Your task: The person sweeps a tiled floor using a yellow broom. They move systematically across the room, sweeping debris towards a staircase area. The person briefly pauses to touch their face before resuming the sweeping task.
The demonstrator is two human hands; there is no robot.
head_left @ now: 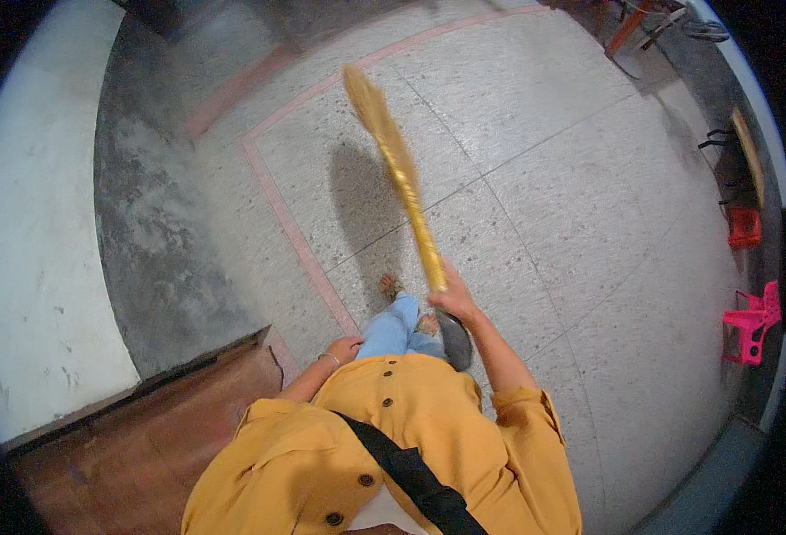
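One broom (415,205) reaches out ahead of the blue trousers (388,332); its bristles (370,102) blur, so whether they touch the floor (535,241) I cannot tell. Just right of the trousers, the right hand (453,296) wraps firmly around the broom near its dark end, probably because gripping there leaves the bristles free and lengthens the reach. Left of the trousers hangs the left hand (346,348), loosely open, visibly holding nothing, likely because one hand suffices for so slim a handle.
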